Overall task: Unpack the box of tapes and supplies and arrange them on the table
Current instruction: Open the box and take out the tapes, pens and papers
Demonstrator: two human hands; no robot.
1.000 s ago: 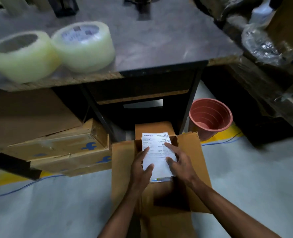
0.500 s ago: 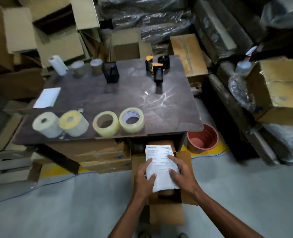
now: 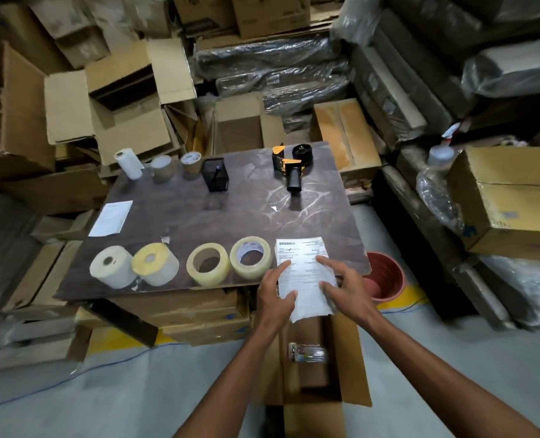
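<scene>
A printed paper sheet [image 3: 305, 273] hovers over the front right edge of the dark table [image 3: 262, 210]. My left hand [image 3: 275, 295] pinches its left side and my right hand [image 3: 341, 289] pinches its right side. Below my hands the open cardboard box [image 3: 351, 358] stands on the floor, with a small clear packet [image 3: 308, 354] inside. Several tape rolls [image 3: 208, 263] line the table's front edge. A tape dispenser [image 3: 292, 162], a black mesh holder [image 3: 215, 173], a white roll [image 3: 129, 162], two brown tape rolls [image 3: 162, 167] and another paper [image 3: 110, 218] sit farther back.
A terracotta pot [image 3: 385, 276] stands on the floor right of the table. Flat cardboard boxes [image 3: 199, 317] are stacked under the table. Cartons [image 3: 509, 197] and plastic-wrapped bundles [image 3: 272, 67] crowd the back and right. Grey floor lies around the open box.
Both hands have lifted the paper sheet out of the box and up to the table's front right edge. The view has risen and now takes in the whole table.
</scene>
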